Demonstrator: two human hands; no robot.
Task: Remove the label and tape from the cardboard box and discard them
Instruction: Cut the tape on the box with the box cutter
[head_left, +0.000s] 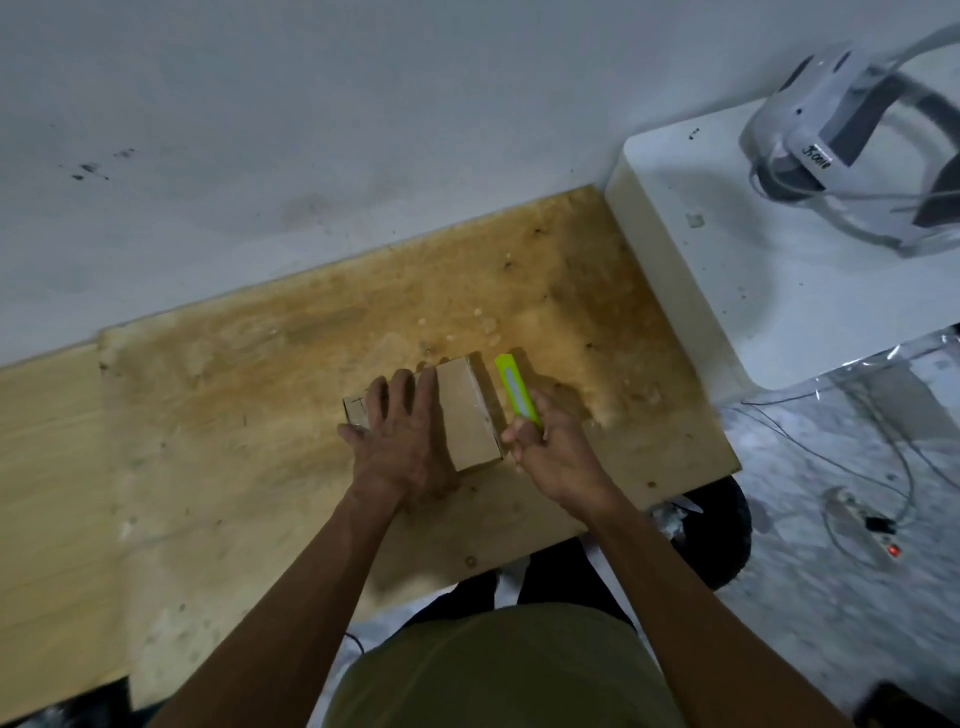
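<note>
A small brown cardboard box (467, 410) lies on the worn wooden table (234, 395). My left hand (397, 441) rests flat on the box's left half, fingers spread, pressing it down. My right hand (550, 452) grips a lime-green utility knife (514, 389) just beside the box's right edge, its green body pointing away from me. The knife's blade end is hidden under my fingers. I cannot make out any label or tape on the visible top face of the box.
A white block-shaped stand (737, 270) sits at the table's right end with a white headset (852, 150) on it. Cables and a power strip (878, 530) lie on the floor to the right. A white wall runs behind the table.
</note>
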